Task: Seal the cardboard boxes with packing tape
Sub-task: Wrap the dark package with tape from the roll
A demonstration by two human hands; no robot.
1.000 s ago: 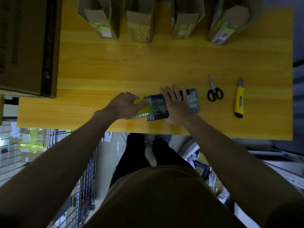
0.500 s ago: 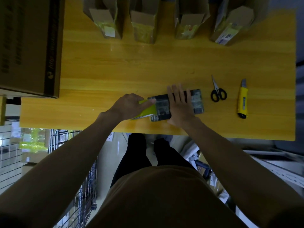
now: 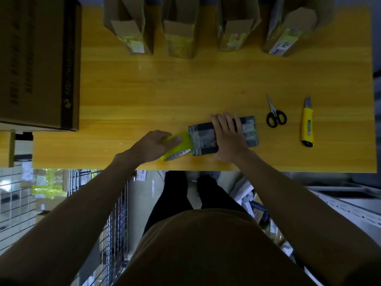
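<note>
Near the front edge of the yellow wooden table (image 3: 206,79), I saw the small dark box (image 3: 206,139) lying flat, wrapped in glossy tape. The right hand (image 3: 228,137) lay on top of it, fingers straight and spread, palm pressing down; the box's right end showed past the fingers. The left hand (image 3: 153,145) gripped the yellow-green tape dispenser (image 3: 179,147), fingers curled round it, thumb side toward the box. The dispenser's front touched the box's left end; I could not tell whether tape ran between them.

Edges: the box sat near the table's front edge, with both wrists crossing that edge. To the right, scissors (image 3: 275,116) lay near the box, and a yellow utility knife (image 3: 307,124) lay beyond them, apart. Bare tabletop stretched behind the box up to four open cardboard boxes (image 3: 181,34) in a row along the far edge. A large cardboard carton (image 3: 39,58) overhung the table's left end, well apart from the left hand. Bare table lay between them.
</note>
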